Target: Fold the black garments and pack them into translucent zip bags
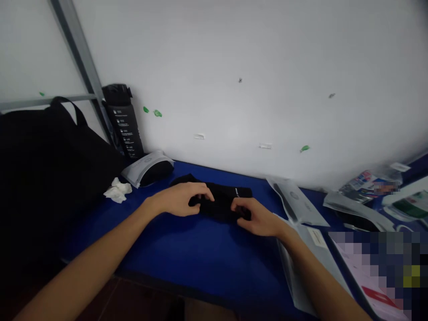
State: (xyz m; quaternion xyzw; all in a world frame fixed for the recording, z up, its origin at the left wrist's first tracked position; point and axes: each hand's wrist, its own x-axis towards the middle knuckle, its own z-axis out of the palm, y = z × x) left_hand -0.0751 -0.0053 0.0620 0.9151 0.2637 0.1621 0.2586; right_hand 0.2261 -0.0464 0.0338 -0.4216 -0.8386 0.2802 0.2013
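A folded black cloth item (217, 207) with small white lettering near its right end lies on the blue table (200, 254). Over its left part is my left hand (182, 198), fingers loosely bent, with a gap between thumb and fingers. My right hand (256, 216) is at the cloth's right end, thumb and curled fingers apart, with dark cloth showing between and behind them. I cannot tell how firmly either hand touches it. The cloth's exact kind does not show.
Left of the cloth are a frosted pouch with something black (155, 169), a crumpled tissue (117, 191), a black bottle (123, 125) and a large black bag (50, 165). More frosted pouches (301, 205) lie to the right. A white wall (234, 111) rises behind the table.
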